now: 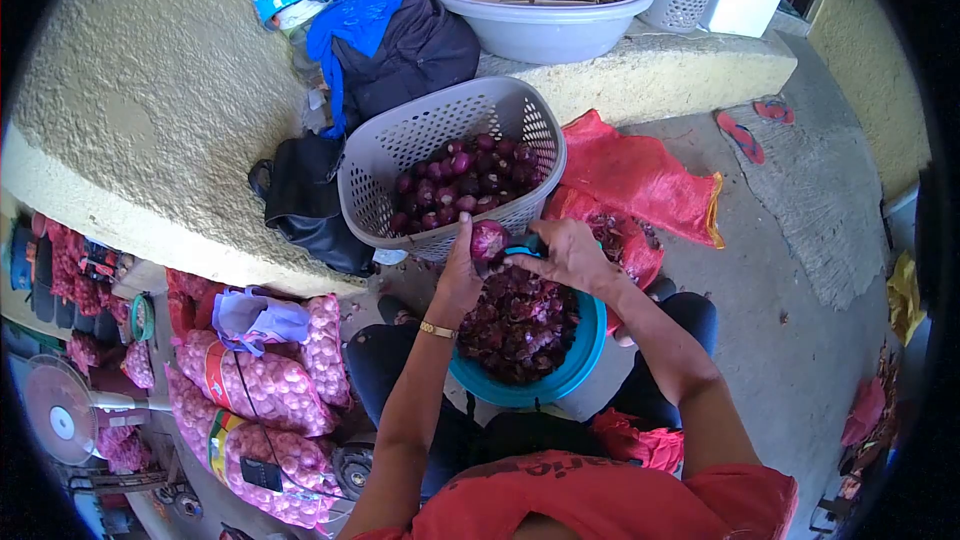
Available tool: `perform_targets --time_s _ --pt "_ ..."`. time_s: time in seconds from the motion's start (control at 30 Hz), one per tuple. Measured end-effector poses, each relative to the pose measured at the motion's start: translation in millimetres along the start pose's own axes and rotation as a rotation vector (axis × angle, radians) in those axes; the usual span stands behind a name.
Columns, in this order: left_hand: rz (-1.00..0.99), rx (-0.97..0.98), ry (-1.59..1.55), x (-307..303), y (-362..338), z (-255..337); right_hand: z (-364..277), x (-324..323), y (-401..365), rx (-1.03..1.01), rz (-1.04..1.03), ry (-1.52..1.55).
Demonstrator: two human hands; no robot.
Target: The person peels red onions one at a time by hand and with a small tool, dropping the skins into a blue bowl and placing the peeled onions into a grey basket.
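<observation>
A red onion [488, 239] is held up in my left hand [460, 277], its fingers closed around it. My right hand [570, 252] grips a small knife [522, 249] with a dark and blue handle, close against the onion's right side; its blade is hard to make out. Below both hands stands a turquoise basin [592, 352] with dark red onion skins [522, 325] in it. Just beyond the hands, a grey perforated basket [395, 140] contains many purple-red onions [465, 175].
A red mesh sack [640, 175] lies right of the basket. Full onion sacks [265, 395] and a fan [62, 422] are at left. A black bag [310, 202] rests against the wall. On the ledge stands a grey tub [550, 32]. Flip-flops [740, 136] lie at right.
</observation>
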State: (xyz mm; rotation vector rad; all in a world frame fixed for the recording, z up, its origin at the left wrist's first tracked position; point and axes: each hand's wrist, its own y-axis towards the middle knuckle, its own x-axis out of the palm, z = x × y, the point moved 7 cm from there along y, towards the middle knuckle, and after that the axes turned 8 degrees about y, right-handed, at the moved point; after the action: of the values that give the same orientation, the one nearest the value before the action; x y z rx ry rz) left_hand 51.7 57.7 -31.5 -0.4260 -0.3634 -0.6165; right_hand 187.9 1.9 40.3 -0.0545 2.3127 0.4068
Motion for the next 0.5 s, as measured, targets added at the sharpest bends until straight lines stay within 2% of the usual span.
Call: perform_targets --time_s 0.1,0.23,0.3,0.37,0.5 --pt "0.092 0.008 0.114 4 -5 3 5 -2 1 0.069 0.088 0.088" --pt "0.062 0.000 0.132 9 -3 -4 8 -1 0 0.085 0.152 0.099" --pt "0.023 0.059 0.156 14 -2 -2 3 -4 2 0.102 0.154 0.097" --pt "0.019 0.059 0.149 16 -4 -1 -1 -14 2 0.227 0.185 0.291" --pt "-0.024 0.069 0.237 3 4 -9 6 -10 6 0.074 0.334 0.447"
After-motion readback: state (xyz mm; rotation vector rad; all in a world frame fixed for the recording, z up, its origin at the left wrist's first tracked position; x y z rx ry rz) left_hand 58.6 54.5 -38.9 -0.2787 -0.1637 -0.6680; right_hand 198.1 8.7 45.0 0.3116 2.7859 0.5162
